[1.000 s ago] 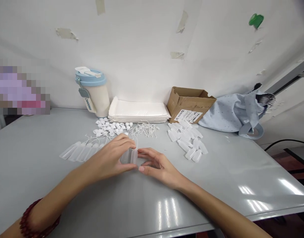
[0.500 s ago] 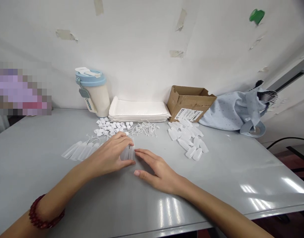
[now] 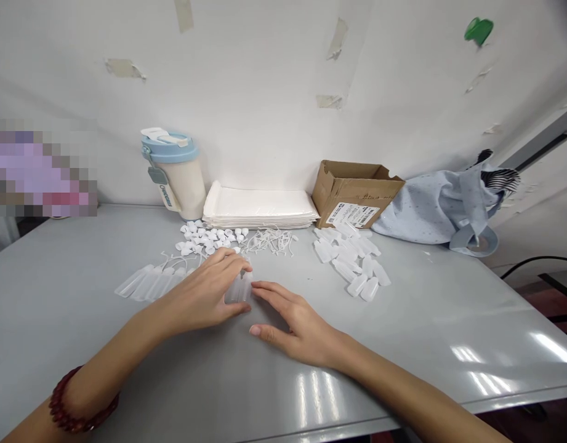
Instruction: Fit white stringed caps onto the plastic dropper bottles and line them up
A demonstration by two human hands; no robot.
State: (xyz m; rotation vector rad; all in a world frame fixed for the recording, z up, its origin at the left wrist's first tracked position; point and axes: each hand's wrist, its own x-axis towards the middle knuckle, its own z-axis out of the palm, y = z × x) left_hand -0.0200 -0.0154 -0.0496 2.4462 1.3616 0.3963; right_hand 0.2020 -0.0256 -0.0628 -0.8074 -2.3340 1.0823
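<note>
My left hand (image 3: 204, 294) lies on the grey table (image 3: 403, 332), its fingers curled round small clear plastic bottles (image 3: 239, 288) that lie flat under its fingertips. Just right of those bottles rests my right hand (image 3: 292, 317), fingers stretched out flat and holding nothing. A row of finished bottles (image 3: 147, 282) lies to the left of my left hand. Beyond my hands sit a heap of small white caps (image 3: 209, 237) and a tangle of thin white tips (image 3: 271, 240). A pile of empty bottles (image 3: 354, 261) lies to the right.
At the back by the wall stand a cream cup with a blue lid (image 3: 175, 172), a stack of white padded sheets (image 3: 258, 206), an open cardboard box (image 3: 354, 194) and a light blue cloth bag (image 3: 442, 209). The table's front edge runs near my forearms.
My left hand has drawn the bottles a little to the left and back. My right hand has let go of them and slid back, flattening on the table.
</note>
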